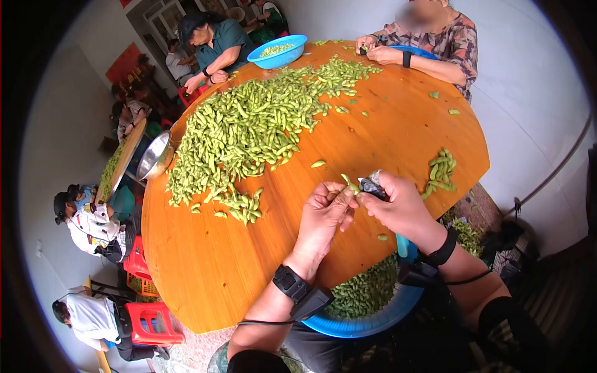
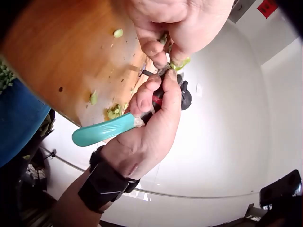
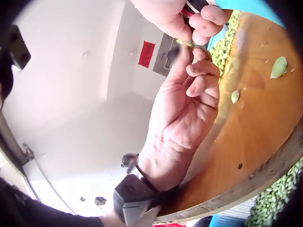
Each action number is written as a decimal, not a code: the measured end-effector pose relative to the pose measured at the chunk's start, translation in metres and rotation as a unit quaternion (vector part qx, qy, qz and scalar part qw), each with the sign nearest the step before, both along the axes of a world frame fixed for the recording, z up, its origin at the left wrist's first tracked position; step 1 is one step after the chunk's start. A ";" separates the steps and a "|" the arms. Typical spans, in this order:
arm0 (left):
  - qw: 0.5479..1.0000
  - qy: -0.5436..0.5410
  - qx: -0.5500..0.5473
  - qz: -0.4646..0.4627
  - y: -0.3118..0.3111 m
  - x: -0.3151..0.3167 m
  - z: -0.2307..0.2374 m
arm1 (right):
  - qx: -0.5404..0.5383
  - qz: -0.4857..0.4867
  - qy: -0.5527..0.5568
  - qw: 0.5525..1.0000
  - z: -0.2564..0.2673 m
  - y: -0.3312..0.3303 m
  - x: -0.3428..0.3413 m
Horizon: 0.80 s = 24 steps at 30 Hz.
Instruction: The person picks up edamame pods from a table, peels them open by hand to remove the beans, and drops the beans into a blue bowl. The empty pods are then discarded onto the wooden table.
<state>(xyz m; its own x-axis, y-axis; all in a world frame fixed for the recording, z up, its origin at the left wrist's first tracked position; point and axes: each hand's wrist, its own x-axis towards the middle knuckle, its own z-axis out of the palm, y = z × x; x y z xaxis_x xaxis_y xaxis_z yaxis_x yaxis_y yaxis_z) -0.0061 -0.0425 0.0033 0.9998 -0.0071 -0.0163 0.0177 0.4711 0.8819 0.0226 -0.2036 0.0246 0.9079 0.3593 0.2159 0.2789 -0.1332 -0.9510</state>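
In the head view my left hand (image 1: 320,217) pinches a green pod (image 1: 349,183) between thumb and finger, above the wooden table (image 1: 249,273). Touching or nearly touching it, my right hand (image 1: 401,202) grips a tool with a teal handle (image 2: 104,131), which runs back under the palm in the left wrist view. Something black covers part of the right thumb or fingertips. The tool's working end is mostly hidden between the hands. Left of both hands lies a large heap of green pods (image 1: 242,124).
A blue basin (image 1: 379,323) of shelled beans sits below the table edge. Several pods (image 1: 441,171) lie at the table's right. A blue bowl (image 1: 280,57) and a metal bowl (image 1: 155,154) are farther off. Two people sit across; others are at the left near red stools (image 1: 152,323).
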 end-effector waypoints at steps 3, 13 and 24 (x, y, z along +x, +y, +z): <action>0.994 0.008 0.108 0.008 0.001 -0.003 -0.002 | -0.108 -0.009 -0.096 0.989 0.006 -0.002 -0.002; 0.970 -0.014 0.222 -0.103 0.005 -0.010 0.000 | -0.016 0.059 0.091 0.994 0.005 -0.005 0.005; 0.977 0.033 0.190 -0.090 0.013 -0.003 -0.002 | -0.006 0.054 0.228 0.972 0.017 -0.017 0.008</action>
